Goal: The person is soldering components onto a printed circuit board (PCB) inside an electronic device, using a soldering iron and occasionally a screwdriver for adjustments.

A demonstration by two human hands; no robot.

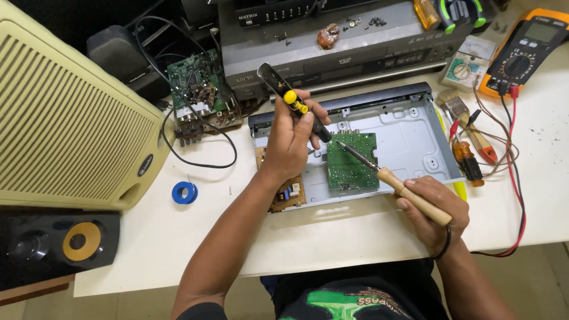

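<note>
Left hand [291,139], wrist bent, fist wrapped around black desoldering pump with yellow button [291,101], nozzle below grip. Right hand [431,210] clenches wooden-handled soldering iron [391,181]; tip ahead touches green circuit board [352,163].

Bright even light, soft shadows, sharp, slight edge distortion

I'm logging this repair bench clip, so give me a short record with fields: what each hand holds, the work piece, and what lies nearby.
left hand: holds a black desoldering pump with yellow button, tip down near the board
right hand: holds a wooden-handled soldering iron, tip on the board
work piece: green circuit board in an open grey metal chassis
nearby: orange multimeter, blue tape roll, cream speaker, white table
</note>
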